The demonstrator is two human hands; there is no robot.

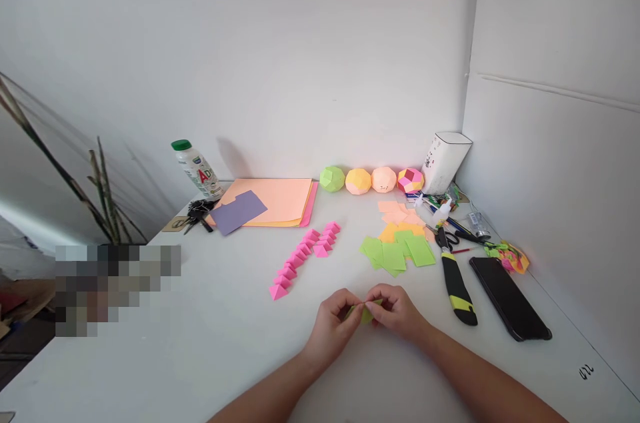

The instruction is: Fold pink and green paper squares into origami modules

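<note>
Between my fingertips is a small green piece of paper [369, 314], partly covered by the fingers. My left hand [336, 319] pinches its left side, and my right hand [395, 311] pinches the right side, the two thumbs nearly touching. Just beyond the hands lie loose green paper pieces [399, 253], with orange paper pieces [393, 232] and peach paper pieces [397, 211] behind them. To the left, folded pink paper pieces [299, 261] stand in two slanting rows on the white table [200, 323].
Along the wall sit several folded paper balls [359, 181]. Scissors [444, 237], a black and yellow utility knife [459, 286] and a phone [510, 299] lie on the right. Farther left are large paper sheets [280, 196], a purple sheet [240, 211], keys [199, 213] and a bottle [197, 169].
</note>
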